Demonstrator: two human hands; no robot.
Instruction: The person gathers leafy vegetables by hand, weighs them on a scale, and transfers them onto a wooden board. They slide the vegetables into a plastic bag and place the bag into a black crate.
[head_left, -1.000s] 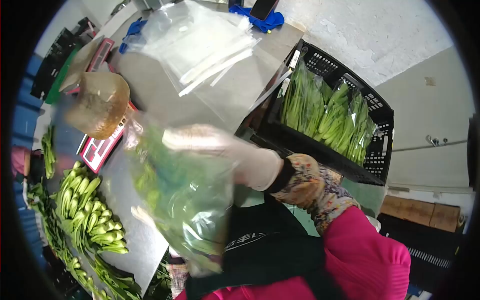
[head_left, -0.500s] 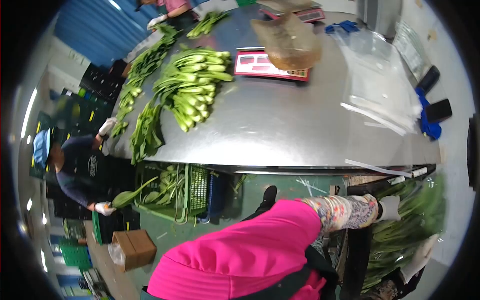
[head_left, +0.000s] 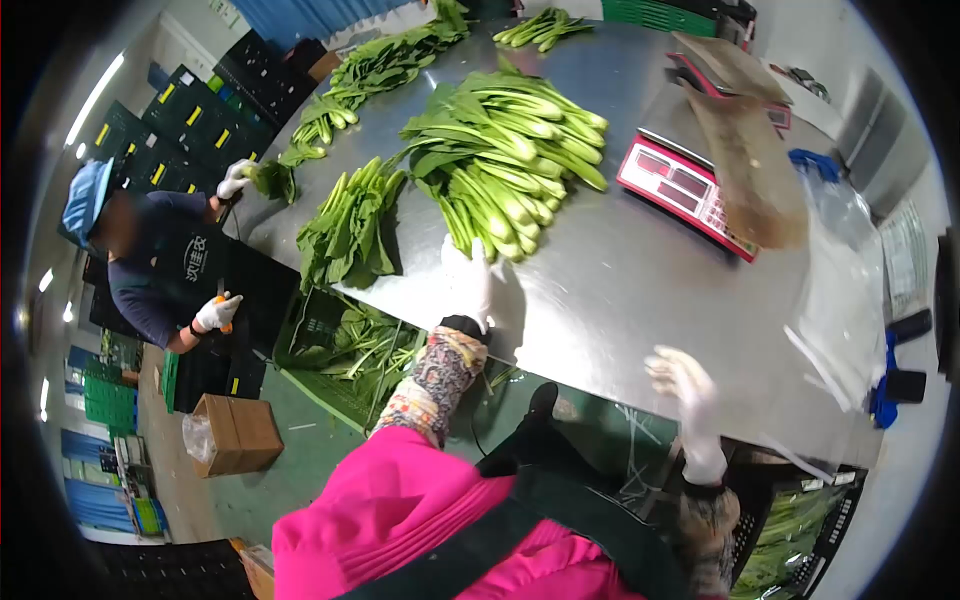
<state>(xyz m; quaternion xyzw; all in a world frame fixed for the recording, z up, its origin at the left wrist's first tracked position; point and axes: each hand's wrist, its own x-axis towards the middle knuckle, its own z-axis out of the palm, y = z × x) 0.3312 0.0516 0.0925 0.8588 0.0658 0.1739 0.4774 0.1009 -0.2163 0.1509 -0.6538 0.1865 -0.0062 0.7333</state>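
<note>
My left hand (head_left: 467, 282), in a white glove, reaches over the steel table with fingers stretched out to the near stems of a big pile of leafy greens (head_left: 510, 150). Its fingertips are right at the pale stalk ends. Held off at the table's front edge, my right hand (head_left: 685, 388), also gloved, has its fingers apart and nothing in them. A smaller bunch of greens (head_left: 350, 222) lies left of my left hand. Below my right forearm, bagged greens (head_left: 785, 540) lie in a black crate (head_left: 838, 515).
A red and white scale (head_left: 680, 190) with a brown translucent sheet over it stands at right, near a stack of clear plastic bags (head_left: 840, 270). A green basket (head_left: 325, 385) of greens stands below the table. At left, a co-worker (head_left: 165, 260) holds an orange-handled tool (head_left: 222, 315).
My hands have left the bagged greens in the crate: the left has swung to the pile, the right up to the table edge. The co-worker's lower hand no longer holds a leafy stalk.
</note>
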